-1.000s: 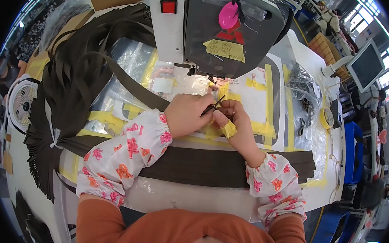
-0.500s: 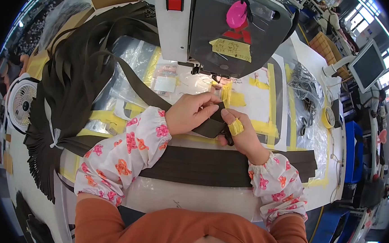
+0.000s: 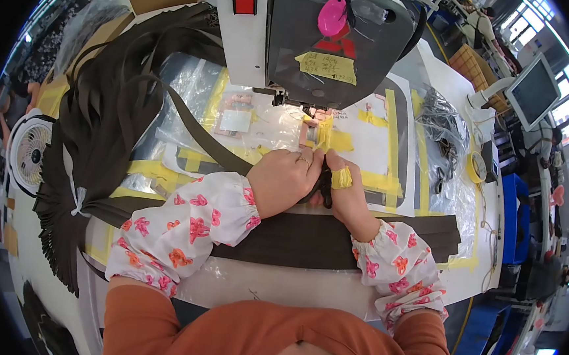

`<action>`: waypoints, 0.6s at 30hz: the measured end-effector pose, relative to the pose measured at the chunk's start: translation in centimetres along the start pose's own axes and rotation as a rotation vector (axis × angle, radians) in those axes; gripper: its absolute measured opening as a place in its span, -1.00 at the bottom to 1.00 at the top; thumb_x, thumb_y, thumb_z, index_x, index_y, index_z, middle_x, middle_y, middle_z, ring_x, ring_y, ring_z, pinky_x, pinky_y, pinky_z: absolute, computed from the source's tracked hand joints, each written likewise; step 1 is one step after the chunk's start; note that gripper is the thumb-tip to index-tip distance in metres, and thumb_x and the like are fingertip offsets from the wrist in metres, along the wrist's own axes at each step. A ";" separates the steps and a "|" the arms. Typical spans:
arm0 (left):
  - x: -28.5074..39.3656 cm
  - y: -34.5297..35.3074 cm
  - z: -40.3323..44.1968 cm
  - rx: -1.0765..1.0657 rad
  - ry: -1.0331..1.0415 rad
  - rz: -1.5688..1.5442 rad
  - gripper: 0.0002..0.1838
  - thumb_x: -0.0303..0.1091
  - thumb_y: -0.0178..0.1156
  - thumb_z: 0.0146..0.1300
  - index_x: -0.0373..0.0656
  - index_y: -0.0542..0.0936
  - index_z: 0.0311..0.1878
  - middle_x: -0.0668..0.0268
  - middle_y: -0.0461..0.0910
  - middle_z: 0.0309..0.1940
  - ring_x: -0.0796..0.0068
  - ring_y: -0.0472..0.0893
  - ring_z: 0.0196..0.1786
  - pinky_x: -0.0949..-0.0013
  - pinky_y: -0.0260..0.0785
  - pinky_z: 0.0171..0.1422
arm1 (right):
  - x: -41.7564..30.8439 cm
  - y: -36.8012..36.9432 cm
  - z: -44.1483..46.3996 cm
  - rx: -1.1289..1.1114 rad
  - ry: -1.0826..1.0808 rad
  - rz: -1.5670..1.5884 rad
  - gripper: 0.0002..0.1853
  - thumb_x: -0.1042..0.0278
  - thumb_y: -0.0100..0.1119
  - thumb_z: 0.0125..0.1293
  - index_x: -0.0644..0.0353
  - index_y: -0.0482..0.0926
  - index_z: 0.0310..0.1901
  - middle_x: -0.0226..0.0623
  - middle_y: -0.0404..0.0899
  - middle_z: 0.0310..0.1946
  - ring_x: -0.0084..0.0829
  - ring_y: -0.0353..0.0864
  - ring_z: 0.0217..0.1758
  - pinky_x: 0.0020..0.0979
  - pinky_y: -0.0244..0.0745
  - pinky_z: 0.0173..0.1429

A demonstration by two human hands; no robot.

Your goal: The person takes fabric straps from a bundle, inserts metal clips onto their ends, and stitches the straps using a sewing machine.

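My left hand (image 3: 287,181) is closed on a dark brown fabric strap (image 3: 206,142), which runs up and left to a large bundle. My right hand (image 3: 349,196), with yellow tape around its thumb, pinches the same strap beside the left fingertips. The strap's end is mostly hidden between the two hands. A small black object (image 3: 326,184) shows by the right thumb; its kind I cannot make out. Flat dark straps (image 3: 287,240) lie side by side beneath my wrists. Just beyond my fingertips is the needle area of a sewing machine (image 3: 336,56).
A tied bundle of dark straps (image 3: 105,105) fills the left side, next to a white fan (image 3: 31,153). Yellow tape and clear plastic cover the worktop. At right are a tape roll (image 3: 476,168), a monitor (image 3: 533,91) and a blue bin (image 3: 514,220).
My left hand has turned over and shifted right and down, covering the folded strap end that showed before. The right hand stays close to it, thumb now more upright. The view has shifted slightly.
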State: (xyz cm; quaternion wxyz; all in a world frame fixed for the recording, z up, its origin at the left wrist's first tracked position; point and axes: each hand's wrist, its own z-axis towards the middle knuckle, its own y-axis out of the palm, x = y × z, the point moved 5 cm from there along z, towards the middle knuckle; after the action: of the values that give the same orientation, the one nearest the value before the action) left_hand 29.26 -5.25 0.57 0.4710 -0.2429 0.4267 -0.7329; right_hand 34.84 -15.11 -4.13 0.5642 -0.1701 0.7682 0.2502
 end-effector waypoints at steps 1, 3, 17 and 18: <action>0.0 -0.1 0.1 0.001 0.014 -0.017 -0.70 -0.46 0.13 0.04 -0.23 0.50 -0.09 0.20 0.58 -0.50 0.31 0.58 -0.50 0.33 0.42 -0.43 | -0.1 0.1 0.0 0.014 0.006 -0.037 -0.64 0.13 -0.09 0.40 0.33 0.48 -0.30 -0.35 0.44 -0.62 -0.52 0.47 -0.73 -0.58 0.33 -0.67; -0.8 -0.1 0.0 0.000 -0.089 -0.199 -0.76 -0.44 0.13 0.09 -0.24 0.52 -0.13 0.20 0.57 -0.51 0.30 0.59 -0.48 0.35 0.41 -0.43 | -0.4 0.1 -0.2 0.026 -0.011 -0.109 -0.65 0.15 -0.09 0.41 0.33 0.48 -0.29 -0.32 0.45 -0.62 -0.50 0.48 -0.73 -0.55 0.34 -0.66; -4.0 1.4 -0.7 -0.205 -0.484 -1.104 -0.76 -0.29 0.01 0.33 -0.27 0.48 -0.35 0.24 0.48 -0.60 0.43 0.44 -0.55 0.41 0.29 -0.41 | -2.5 0.6 -1.4 0.110 -0.542 -0.636 -0.70 0.26 -0.08 0.40 0.31 0.35 -0.43 0.06 0.34 -0.67 0.09 0.30 -0.60 -0.22 0.25 -0.49; -4.0 1.5 -0.7 -0.213 -0.488 -1.095 -0.76 -0.27 0.02 0.32 -0.26 0.48 -0.35 0.19 0.48 -0.58 0.34 0.45 -0.54 0.37 0.29 -0.41 | -2.4 0.5 -1.3 0.105 -0.529 -0.629 -0.70 0.26 -0.07 0.40 0.31 0.36 -0.43 0.04 0.34 -0.67 0.03 0.29 -0.61 -0.24 0.25 -0.49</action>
State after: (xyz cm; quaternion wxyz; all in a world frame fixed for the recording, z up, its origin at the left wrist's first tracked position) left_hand 31.18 -1.64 -0.88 0.0829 -0.6339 0.1902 -0.7451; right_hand 34.30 -15.55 -1.49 0.7990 -0.2975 0.5191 0.0610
